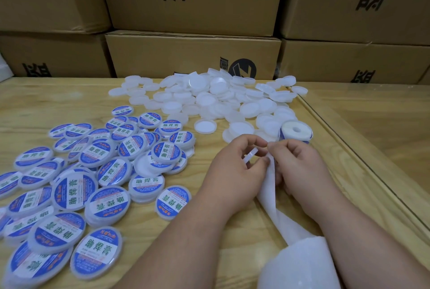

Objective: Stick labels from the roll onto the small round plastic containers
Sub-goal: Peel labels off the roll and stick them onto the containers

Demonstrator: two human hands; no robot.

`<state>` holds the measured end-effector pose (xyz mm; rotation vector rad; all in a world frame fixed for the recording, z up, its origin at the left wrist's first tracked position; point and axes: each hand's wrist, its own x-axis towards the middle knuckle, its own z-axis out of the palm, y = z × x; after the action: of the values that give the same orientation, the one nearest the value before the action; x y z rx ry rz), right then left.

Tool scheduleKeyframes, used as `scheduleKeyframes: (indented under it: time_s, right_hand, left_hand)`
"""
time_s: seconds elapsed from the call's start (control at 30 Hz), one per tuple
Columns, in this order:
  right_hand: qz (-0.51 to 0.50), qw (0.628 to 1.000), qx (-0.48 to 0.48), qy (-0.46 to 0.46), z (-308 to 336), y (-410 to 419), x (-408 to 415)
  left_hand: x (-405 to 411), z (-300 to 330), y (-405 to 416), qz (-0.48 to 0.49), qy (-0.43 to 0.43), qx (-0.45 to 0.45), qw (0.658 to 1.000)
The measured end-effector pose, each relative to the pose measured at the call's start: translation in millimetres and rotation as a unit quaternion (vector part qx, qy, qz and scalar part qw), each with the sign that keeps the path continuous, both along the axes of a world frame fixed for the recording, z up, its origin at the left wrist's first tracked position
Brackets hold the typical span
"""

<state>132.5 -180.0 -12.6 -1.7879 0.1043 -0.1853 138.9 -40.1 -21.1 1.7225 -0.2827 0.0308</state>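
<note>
Head view: the left hand (235, 165) pinches a light, stiff round container (250, 156) by its rim; the right hand (300, 163) pinches the flimsy backing strip (271, 184) trailing from the label roll (296, 132) on the tabletop (58, 102). Labels look thin, best peeled by an edge.

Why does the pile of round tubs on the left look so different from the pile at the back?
The left pile wears blue and white labels with printed writing; the back pile is plain, cloudy white with no labels. The left pile lies near the left hand; the back pile sits by the cardboard boxes and the label roll. Both piles are small round plastic containers, heaped loosely on the wooden table.
</note>
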Motion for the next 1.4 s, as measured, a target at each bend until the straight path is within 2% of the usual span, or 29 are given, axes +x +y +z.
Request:
scheduleKeyframes:
  time_s: [0.1, 0.27, 0.4, 0.67, 1.0, 1.23, 1.4]
  right_hand:
    - [0.006, 1.000, -0.001, -0.003, 0.3, 1.6, -0.1]
    - [0.083, 0.997, 0.000, -0.009, -1.0, 4.4, -2.4]
    - [0.100, 0.994, -0.046, -0.026, -6.2, 2.6, -0.6]
    - [0.079, 0.997, -0.001, -0.019, -4.7, 2.0, -2.6]
    - [0.075, 0.995, -0.037, -0.056, -5.7, 4.4, -1.2]
    - [0.089, 0.996, 0.000, -0.028, -2.2, 3.5, -2.5]
    - [0.064, 0.998, 0.001, -0.018, -2.8, 2.1, -2.4]
  left_hand:
    - [0.4, 0.4, 0.0, 0.011, -0.001, -0.001, 1.000]
    - [2.6, -0.8, 1.2, 0.044, -0.012, -0.004, 0.999]
    - [4.4, -0.9, 2.3, 0.070, -0.022, -0.012, 0.997]
    - [5.9, -0.6, 2.5, 0.098, -0.025, -0.017, 0.995]
    - [4.5, 0.1, 1.9, 0.097, -0.031, -0.004, 0.995]
    - [5.7, -0.6, 2.0, 0.118, -0.035, 0.002, 0.992]
    - [6.2, 0.9, 3.4, 0.144, -0.015, -0.016, 0.989]
